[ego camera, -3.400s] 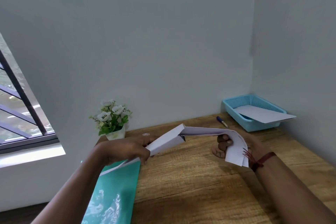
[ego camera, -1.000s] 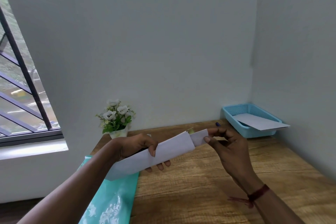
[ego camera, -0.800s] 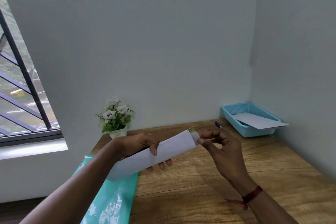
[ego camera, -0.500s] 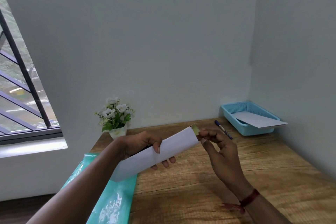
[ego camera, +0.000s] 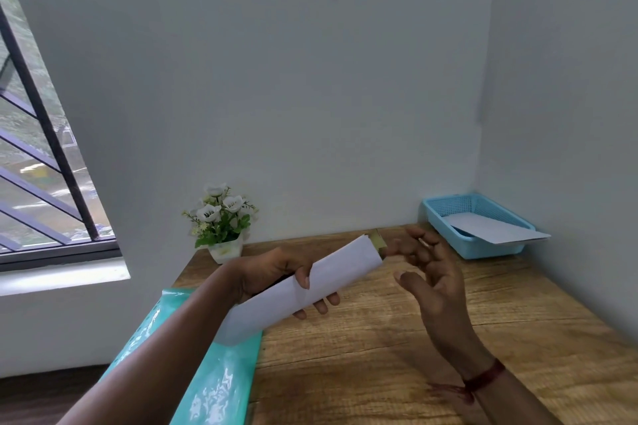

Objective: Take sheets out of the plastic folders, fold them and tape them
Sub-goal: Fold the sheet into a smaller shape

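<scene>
Folded white sheet [ego camera: 303, 290], long matte strip, yellowish tape [ego camera: 377, 241] at far end; gripped mid-length above wooden table [ego camera: 379, 338] by left hand [ego camera: 276, 274]. Glossy teal plastic folder [ego camera: 214, 376] beneath. Right hand [ego camera: 428, 272] now released from tip, fingers spread.

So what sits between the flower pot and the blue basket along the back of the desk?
In the head view, the raised folded sheet, its tape tab and the right hand cross that stretch.

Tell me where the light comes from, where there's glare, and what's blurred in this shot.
Head view: daylight enters from the window on the left; white glare patches sit on the shiny teal folder; the right hand is motion-blurred at its fingertips, while the left hand and folded paper look sharp; wide-angle lens tilts the window bars.
</scene>
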The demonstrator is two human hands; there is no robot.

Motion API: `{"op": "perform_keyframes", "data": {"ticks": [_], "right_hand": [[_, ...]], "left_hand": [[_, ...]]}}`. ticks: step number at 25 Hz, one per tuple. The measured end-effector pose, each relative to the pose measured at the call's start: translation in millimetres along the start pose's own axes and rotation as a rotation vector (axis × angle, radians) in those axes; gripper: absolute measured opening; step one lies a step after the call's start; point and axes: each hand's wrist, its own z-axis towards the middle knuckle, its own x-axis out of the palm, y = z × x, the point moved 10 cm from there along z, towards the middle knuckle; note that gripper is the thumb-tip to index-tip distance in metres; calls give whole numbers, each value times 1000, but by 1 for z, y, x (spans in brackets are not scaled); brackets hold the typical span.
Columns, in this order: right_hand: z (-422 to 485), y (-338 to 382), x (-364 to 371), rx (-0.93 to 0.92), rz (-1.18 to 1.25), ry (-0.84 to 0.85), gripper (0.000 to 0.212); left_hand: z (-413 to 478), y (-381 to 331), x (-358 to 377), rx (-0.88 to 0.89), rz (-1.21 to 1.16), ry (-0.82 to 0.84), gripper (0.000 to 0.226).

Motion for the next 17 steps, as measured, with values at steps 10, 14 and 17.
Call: {"op": "perform_keyframes", "data": {"ticks": [10, 14, 17], "right_hand": [[30, -17, 18, 333, 337, -78, 26], [36, -12, 7, 349, 337, -200, 26], [40, -3, 5, 296, 296, -212, 20]], "left_hand": [[-10, -40, -11, 358, -400, -406, 48], [-5, -38, -11, 300, -430, -352, 27], [-14, -69, -30, 428, -117, -649, 24]]}}
